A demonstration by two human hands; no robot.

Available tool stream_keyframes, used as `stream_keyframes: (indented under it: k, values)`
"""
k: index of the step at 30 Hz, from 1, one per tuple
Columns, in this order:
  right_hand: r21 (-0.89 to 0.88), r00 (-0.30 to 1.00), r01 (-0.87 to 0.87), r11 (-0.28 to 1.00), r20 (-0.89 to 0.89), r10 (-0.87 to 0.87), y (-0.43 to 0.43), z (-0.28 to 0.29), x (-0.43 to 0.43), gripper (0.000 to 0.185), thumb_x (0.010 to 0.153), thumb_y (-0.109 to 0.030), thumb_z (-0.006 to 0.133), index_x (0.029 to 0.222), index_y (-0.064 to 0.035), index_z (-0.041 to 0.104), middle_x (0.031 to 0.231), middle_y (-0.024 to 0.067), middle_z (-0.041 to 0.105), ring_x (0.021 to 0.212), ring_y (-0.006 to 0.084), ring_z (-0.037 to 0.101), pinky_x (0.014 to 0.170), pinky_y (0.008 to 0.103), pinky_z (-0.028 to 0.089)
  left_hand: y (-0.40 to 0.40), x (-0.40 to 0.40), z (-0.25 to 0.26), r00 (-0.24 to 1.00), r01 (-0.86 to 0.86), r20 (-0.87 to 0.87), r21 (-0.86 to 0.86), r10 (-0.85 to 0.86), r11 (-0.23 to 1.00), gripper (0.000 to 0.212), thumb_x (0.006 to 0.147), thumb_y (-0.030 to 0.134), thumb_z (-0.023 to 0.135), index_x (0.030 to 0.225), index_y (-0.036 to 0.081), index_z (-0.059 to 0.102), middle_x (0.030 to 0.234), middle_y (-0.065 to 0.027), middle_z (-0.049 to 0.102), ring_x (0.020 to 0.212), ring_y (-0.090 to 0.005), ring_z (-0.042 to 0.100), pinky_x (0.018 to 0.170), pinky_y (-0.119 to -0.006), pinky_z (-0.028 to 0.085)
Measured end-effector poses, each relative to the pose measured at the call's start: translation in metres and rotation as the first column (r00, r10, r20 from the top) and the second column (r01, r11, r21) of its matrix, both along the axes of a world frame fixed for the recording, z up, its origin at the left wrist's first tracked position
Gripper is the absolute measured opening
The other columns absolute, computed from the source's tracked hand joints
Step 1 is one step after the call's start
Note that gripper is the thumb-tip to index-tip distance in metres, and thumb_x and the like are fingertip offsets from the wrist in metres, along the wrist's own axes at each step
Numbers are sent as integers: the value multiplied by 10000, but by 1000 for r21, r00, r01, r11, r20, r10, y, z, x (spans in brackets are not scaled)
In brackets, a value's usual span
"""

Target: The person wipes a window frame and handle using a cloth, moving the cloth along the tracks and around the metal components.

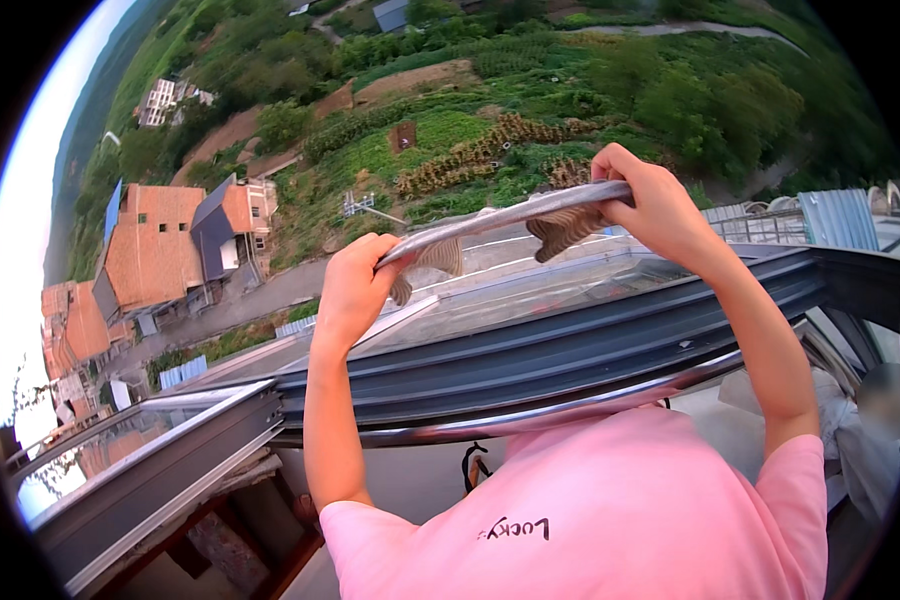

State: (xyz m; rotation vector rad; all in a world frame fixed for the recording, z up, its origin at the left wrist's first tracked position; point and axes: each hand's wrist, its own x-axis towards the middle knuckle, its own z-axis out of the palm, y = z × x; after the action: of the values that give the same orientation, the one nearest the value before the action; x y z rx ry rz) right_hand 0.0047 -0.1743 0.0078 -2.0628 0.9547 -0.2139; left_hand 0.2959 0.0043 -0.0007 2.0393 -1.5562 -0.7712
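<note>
A grey textile piece (495,219), with ribbed, wavy parts hanging beneath it, is stretched between my hands outside a window opening. My left hand (356,281) pinches its left end between thumb and fingers. At the other end my right hand (649,202) grips it with the thumb below and fingers above. Both arms reach over the dark metal window frame (540,349), and the textile is held beyond and above it. Its exact kind cannot be told.
A shiny metal rail (457,431) runs along the window's inner side, against my pink shirt. At left is a glazed window sash (150,442). Far below lie a road (292,281), brick buildings (154,247) and green plots. Pale cloth (862,450) lies at the right.
</note>
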Motion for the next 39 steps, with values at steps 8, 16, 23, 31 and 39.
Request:
stream_keyframes:
  k: [8,16,23,31,39]
  values:
    - [25,919,-233,972,333,211,60,36,26,190,773,-28,696,950,-19,629,830,78,561,707,202,551,638,293,438,72,19,70,969,-184,152,-77,194,980,75,807,23,635,870,-18,628,766,-110,562,676,-248,537,620,-316,411]
    - [-417,818,-533,736,-34,574,126,-10,52,234,710,-175,720,883,-88,589,866,63,520,803,255,571,710,379,462,118,-24,23,858,-63,512,31,38,998,179,775,175,698,806,14,629,817,-112,597,793,-306,561,718,-401,454]
    - [-478,917,-376,794,-71,392,151,-19,24,380,724,-244,712,1037,-53,611,946,40,559,910,228,533,776,351,457,114,-93,1,738,-246,623,-111,261,963,324,841,258,665,909,-58,644,1002,-144,602,941,-323,560,805,-405,472]
    - [-567,971,-236,789,-98,219,136,-12,-32,427,716,-230,713,1074,-21,611,1022,79,582,964,250,549,846,369,454,89,-143,-4,716,-297,614,-163,332,941,449,874,375,607,952,-66,643,1027,-164,586,989,-347,532,831,-433,455]
    - [-598,966,-53,800,-235,-111,84,-3,-135,321,758,-210,678,1033,-57,613,1045,109,578,1027,281,545,953,438,397,23,-235,-11,890,-46,435,-218,140,975,589,844,561,546,1032,6,605,1016,-141,568,927,-329,567,793,-432,467]
